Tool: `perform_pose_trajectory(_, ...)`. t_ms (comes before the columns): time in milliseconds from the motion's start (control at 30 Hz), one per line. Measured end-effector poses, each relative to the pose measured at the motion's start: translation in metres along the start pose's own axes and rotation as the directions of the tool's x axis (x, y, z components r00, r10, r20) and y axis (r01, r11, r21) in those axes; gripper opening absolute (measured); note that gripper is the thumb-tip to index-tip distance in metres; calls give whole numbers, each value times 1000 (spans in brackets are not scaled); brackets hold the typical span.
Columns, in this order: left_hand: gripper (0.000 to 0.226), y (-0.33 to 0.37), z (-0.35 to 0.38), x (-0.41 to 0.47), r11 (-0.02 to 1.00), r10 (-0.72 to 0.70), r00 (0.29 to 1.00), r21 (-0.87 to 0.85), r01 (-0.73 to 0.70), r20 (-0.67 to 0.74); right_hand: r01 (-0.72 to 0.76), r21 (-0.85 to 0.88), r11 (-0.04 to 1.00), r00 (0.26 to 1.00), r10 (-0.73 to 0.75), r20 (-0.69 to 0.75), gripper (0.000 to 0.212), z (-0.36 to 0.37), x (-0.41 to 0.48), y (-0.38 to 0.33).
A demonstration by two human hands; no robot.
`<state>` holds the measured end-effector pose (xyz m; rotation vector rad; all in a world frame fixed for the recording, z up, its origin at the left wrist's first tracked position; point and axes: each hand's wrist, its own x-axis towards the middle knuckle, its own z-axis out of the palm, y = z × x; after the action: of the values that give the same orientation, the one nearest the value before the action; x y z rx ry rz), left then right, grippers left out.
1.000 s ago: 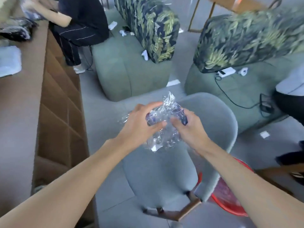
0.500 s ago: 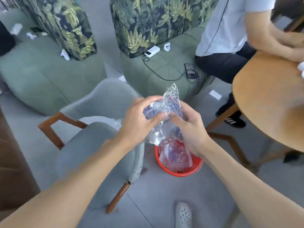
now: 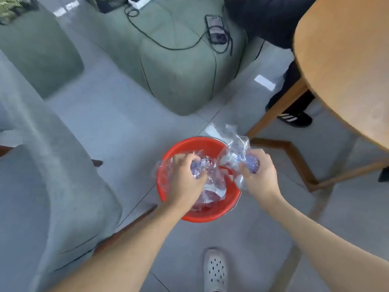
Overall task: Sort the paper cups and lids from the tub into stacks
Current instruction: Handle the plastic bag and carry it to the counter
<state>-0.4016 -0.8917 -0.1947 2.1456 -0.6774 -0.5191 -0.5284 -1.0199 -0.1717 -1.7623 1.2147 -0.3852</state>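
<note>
Over the red tub (image 3: 168,153), crumpled plastic wrap (image 3: 233,148) is clenched by the left hand (image 3: 185,178) and the right hand (image 3: 257,170), probably to be dropped inside.

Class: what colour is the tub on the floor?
Red tub, clearest in the head view.

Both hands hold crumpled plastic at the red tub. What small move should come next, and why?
Probably open both hands and let the plastic drop in. The left hand, above the red tub, and the right hand, at its right rim, each grip crumpled clear plastic; the tub already holds similar wrap, and full hands cannot pick anything up.
</note>
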Motion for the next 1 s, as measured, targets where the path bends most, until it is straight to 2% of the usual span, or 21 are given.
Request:
perform_pose_trajectory(167,24,-94,75,28,994,25,1000,109,-25,0,-29,-56,998,999,30,23,28,71,33,91)
perform_pose_trajectory(367,26,-175,117,57,936,27,986,343,-83,166,2,-143,990,995,12,95,23,151,59,164)
perform_pose_trajectory(467,36,-204,128,70,920,-61,971,390,-35,232,-6,-184,983,987,36,159,24,185,73,193)
perform_pose_trajectory(567,54,-227,131,75,924,-195,912,381,47,361,-39,-253,967,967,100,235,26,210,83,213)
perform_pose_trajectory(633,56,-232,132,73,924,-151,911,383,-9,385,-59,-327,943,956,147,253,31,221,84,218)
perform_pose_trajectory(700,57,-228,128,65,898,-20,932,416,-142,362,-64,-399,915,960,167,227,33,223,78,220)
perform_pose_trajectory(767,55,-223,121,52,815,180,946,497,-296,268,-55,-374,926,963,149,227,38,221,71,223)
perform_pose_trajectory(833,58,-222,117,42,731,263,942,593,-337,210,-26,-306,952,957,112,269,47,220,68,228)
perform_pose_trajectory(900,63,-230,119,44,709,170,954,641,-293,248,-86,-222,971,928,159,336,58,223,69,229)
perform_pose_trajectory(1000,67,-247,131,64,862,-110,936,501,-77,334,-167,-267,949,877,267,400,71,235,77,229)
